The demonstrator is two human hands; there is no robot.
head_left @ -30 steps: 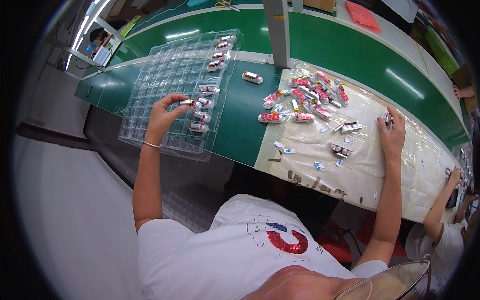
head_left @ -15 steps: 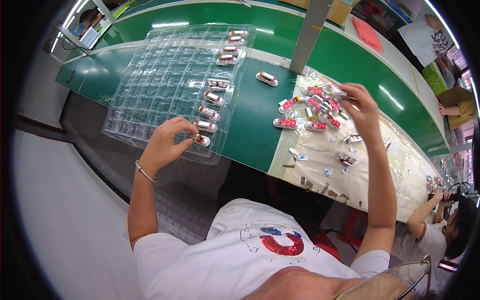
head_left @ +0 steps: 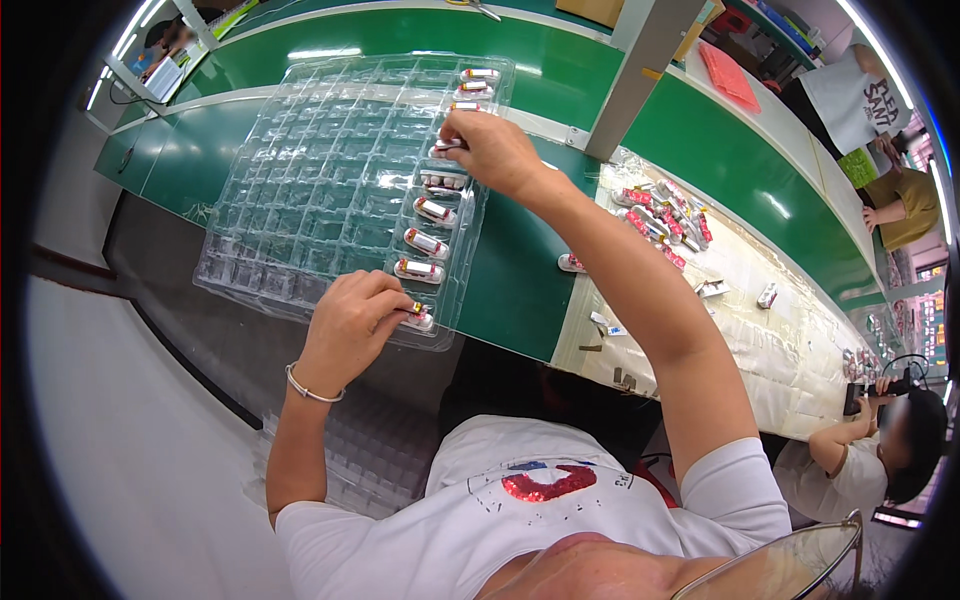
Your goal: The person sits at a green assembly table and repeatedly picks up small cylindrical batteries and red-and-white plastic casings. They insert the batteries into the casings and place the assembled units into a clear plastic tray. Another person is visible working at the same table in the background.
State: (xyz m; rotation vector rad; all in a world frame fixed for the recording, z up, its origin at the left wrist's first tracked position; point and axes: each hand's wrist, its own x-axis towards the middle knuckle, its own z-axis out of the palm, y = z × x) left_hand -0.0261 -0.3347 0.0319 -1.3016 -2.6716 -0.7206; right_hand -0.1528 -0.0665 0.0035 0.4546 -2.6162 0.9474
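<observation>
A clear plastic tray (head_left: 330, 180) with many compartments lies on the green bench. Small oblong packs, white with dark red and yellow ends, sit along its right column; one pack (head_left: 418, 271) lies just beyond my left hand. My left hand (head_left: 358, 325) is closed at the tray's near right corner, its fingertips pinching the small oblong pack (head_left: 422, 320) there. Farther up the same column, my right hand (head_left: 492, 152) is closed on another small pack (head_left: 446, 147), mostly hidden by the fingers.
Right of the tray, a pile of red-and-white packs (head_left: 668, 215) lies on a pale sheet (head_left: 740, 330) with scraps around. A metal post (head_left: 640, 80) rises behind it. Scissors (head_left: 478, 8) lie at the far edge. Another person (head_left: 850, 450) works at the right.
My right hand has moved left from the pile to the tray's right column, bringing a small pack. My left hand stays at the near corner, still pinching. The view has shifted slightly.
</observation>
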